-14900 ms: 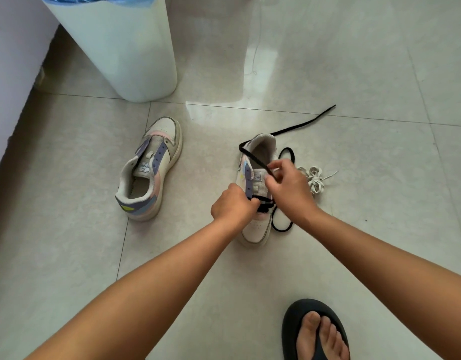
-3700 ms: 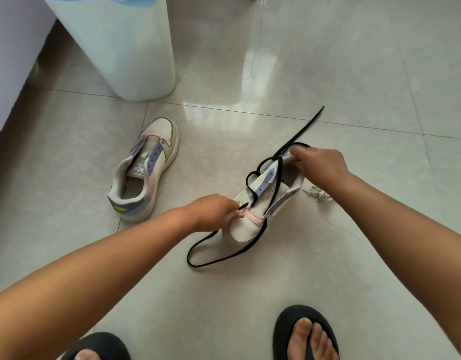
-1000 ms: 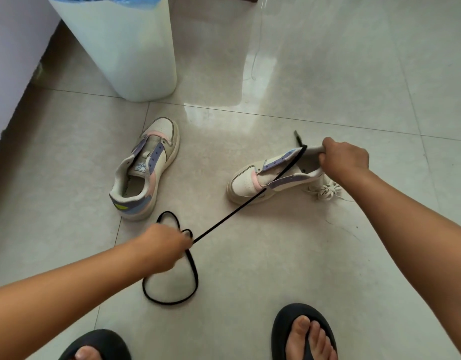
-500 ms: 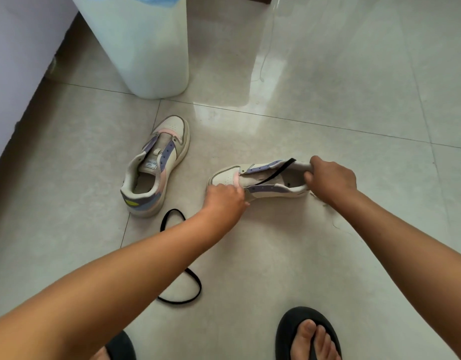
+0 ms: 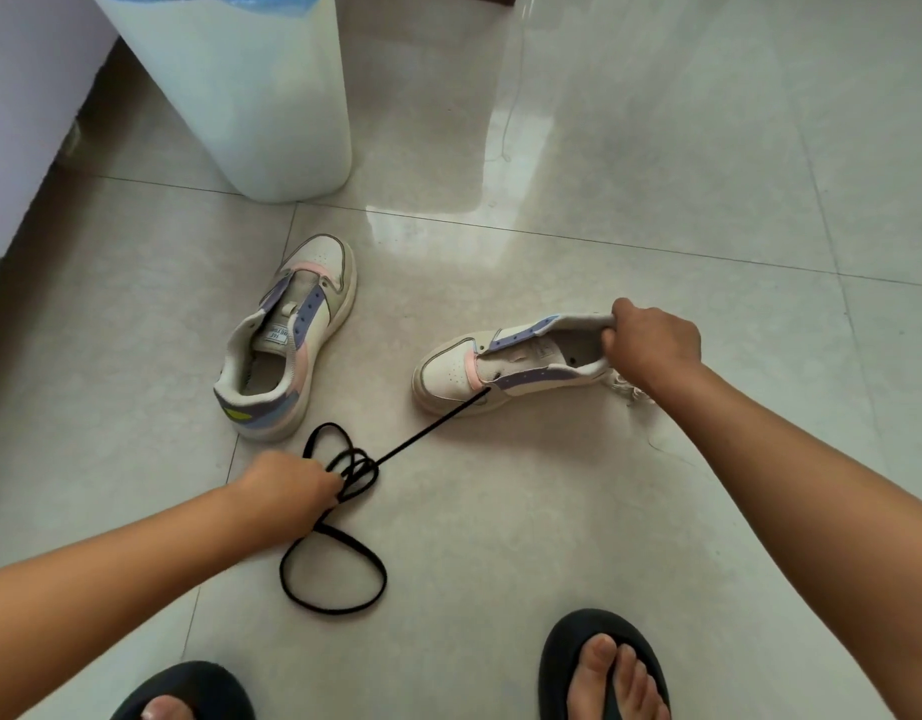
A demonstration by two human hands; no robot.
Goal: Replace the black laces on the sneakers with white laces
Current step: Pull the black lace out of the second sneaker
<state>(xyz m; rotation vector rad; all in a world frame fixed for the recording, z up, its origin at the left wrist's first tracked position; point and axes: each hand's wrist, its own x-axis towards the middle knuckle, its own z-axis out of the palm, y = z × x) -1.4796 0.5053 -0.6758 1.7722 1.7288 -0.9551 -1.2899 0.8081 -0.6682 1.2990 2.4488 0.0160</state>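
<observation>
The black lace point(image 5: 344, 517) is almost out of the shoe. It lies in loops on the floor point(image 5: 552, 511) at the lower middle of the frame, and one straight bit runs up to the last hole near the toe of the right sneaker point(image 5: 505, 366). The left hand point(image 5: 287, 491) grips the lace in a closed fist and holds that bit tight. The right hand point(image 5: 651, 345) curls round the heel of the same shoe, at the middle right of the frame, and holds it in place on its side.

The other sneaker point(image 5: 287, 345) stands left of the middle — it has no lace in it at all. So one shoe looks done with taking out, and the second needs just one more pull, I think.

The white laces point(image 5: 630, 392) peek out in a small bunch under the right wrist, touching the floor. None of them are in a shoe yet — so all the putting in is left, for both shoes.

A big white bin point(image 5: 240, 96) stands at the upper left. Two feet in dark sandals point(image 5: 599, 662) show at the bottom.
</observation>
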